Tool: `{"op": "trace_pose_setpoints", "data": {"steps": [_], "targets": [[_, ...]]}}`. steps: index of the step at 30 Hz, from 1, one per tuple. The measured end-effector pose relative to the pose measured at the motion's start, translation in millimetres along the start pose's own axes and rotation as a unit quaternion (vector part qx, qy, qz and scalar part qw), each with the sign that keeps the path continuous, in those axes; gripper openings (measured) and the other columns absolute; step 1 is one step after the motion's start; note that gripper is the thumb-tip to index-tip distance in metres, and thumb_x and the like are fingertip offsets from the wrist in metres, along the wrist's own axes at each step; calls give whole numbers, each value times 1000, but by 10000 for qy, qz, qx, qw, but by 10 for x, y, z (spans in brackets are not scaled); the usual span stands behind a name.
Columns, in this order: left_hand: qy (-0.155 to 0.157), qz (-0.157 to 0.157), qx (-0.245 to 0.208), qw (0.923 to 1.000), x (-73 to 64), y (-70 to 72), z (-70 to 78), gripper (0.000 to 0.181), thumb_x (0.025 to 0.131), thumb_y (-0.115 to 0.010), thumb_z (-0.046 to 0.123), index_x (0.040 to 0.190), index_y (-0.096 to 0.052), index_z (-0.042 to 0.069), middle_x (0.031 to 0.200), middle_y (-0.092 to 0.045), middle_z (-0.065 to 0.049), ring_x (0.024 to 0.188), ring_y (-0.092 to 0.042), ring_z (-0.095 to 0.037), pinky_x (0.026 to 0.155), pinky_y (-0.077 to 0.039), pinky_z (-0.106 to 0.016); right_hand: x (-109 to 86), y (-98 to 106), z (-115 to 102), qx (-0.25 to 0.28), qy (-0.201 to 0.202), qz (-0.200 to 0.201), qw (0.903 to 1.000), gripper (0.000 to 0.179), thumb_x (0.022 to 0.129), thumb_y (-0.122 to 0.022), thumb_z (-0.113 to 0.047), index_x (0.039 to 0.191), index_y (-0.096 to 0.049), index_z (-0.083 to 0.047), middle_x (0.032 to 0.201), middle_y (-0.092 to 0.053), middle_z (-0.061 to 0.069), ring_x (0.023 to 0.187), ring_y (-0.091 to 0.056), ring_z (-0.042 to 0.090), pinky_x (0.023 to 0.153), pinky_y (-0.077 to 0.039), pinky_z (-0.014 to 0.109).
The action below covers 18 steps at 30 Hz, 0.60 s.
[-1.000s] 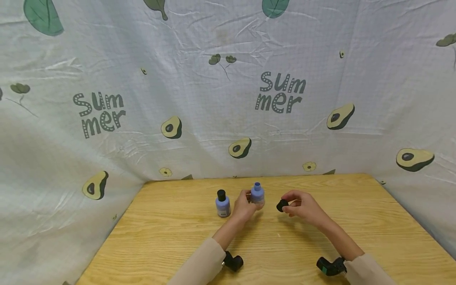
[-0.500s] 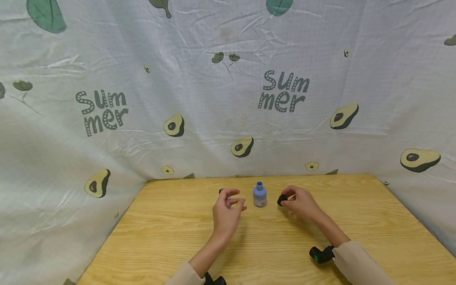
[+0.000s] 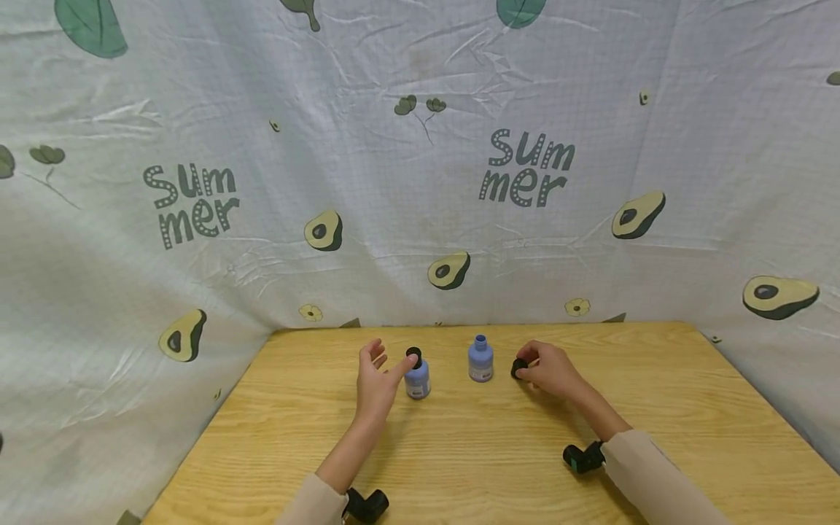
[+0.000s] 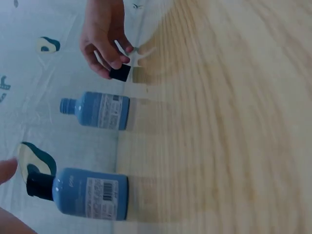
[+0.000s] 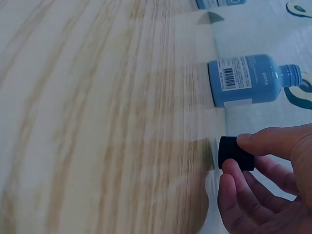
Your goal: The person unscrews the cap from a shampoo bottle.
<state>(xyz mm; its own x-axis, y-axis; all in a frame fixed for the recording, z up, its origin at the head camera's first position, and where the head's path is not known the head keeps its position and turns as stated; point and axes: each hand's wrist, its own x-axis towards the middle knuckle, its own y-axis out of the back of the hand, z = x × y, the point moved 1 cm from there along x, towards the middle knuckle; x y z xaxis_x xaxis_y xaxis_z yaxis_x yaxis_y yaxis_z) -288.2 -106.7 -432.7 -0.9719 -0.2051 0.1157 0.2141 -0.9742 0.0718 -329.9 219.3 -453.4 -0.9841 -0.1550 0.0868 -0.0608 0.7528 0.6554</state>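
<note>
A small blue bottle (image 3: pixel 417 380) with a black cap stands upright on the table, left of the middle. My left hand (image 3: pixel 377 386) is beside it with fingers spread, the thumb overlapping the cap in the head view; in the left wrist view the thumb (image 4: pixel 7 170) shows apart from the cap. To the right stands a second blue bottle (image 3: pixel 481 362), uncapped, its threaded neck bare. My right hand (image 3: pixel 551 373) pinches a black cap (image 5: pixel 236 153) between thumb and fingers, just right of the uncapped bottle and close over the table.
The wooden table (image 3: pixel 499 452) ends at the back against a hanging cloth (image 3: pixel 367 160) printed with avocados and lettering. A black camera is strapped at each wrist, near the beige sleeves (image 3: pixel 646 467).
My left hand has let go of the uncapped bottle, which now stands on the table, and has moved left to the capped bottle. My right hand stays about where it was with its cap.
</note>
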Motion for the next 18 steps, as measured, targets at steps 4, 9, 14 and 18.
{"op": "trace_pose_setpoints", "data": {"steps": [4,9,14,18], "targets": [[683,-679,200,9952,66,4,-90,90,88,-83,33,157,-32,5,157,-40,-24,145,-40,-44,116,-38,-59,32,-19,34,-3,14,-48,10000,28,91,-76,-8,116,-67,1,110,-68,19,86,-69,20,62,-57,33],[841,-1029,331,9906,102,-12,-165,90,88,-83,16,159,-29,1,153,-44,-27,141,-45,-45,114,-41,-57,66,-31,54,-205,94,-48,9997,28,89,-78,-9,113,-68,0,106,-70,16,89,-69,22,63,-55,31],[662,-1204,418,9896,129,-47,-176,89,86,-81,4,159,-31,0,153,-45,-29,139,-49,-46,114,-42,-56,83,-11,42,-360,132,51,9993,28,88,-80,-11,111,-69,-2,104,-71,15,92,-68,25,68,-53,33],[563,-1296,519,9886,131,-60,-184,87,85,-81,1,158,-34,1,151,-49,-28,139,-50,-45,114,-42,-56,91,-3,34,-449,176,42,9988,28,87,-81,-13,110,-69,-1,103,-72,15,92,-68,27,72,-52,35]]}}
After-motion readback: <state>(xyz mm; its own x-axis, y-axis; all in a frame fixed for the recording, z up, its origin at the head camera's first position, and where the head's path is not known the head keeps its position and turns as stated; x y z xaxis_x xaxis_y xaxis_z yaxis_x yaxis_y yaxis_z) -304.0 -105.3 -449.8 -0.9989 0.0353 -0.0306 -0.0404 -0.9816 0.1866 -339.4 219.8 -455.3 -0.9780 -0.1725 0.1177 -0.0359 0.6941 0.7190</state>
